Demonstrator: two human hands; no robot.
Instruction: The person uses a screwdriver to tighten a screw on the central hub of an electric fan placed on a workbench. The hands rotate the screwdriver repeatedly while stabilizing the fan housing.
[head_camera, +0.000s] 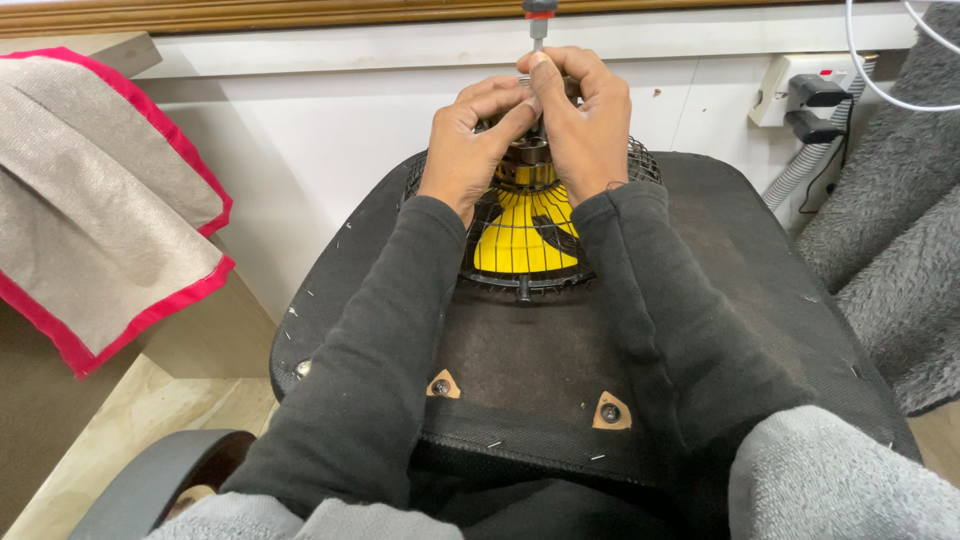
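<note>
I am holding a small fan (525, 235), yellow blades inside a black wire cage, lying on the upturned black chair seat (540, 350) at twelve o'clock from me. My left hand (470, 150) is clamping its grip on the motor hub (530, 160) from nine o'clock; my right hand (580, 115) is closing its grip around the screwdriver (538, 20) shaft standing upright over the hub. I am judging that the tip could be slipping off the screw if I lean sideways, and the fan could be sliding on the seat's fabric, since only my fingers are steadying it.
</note>
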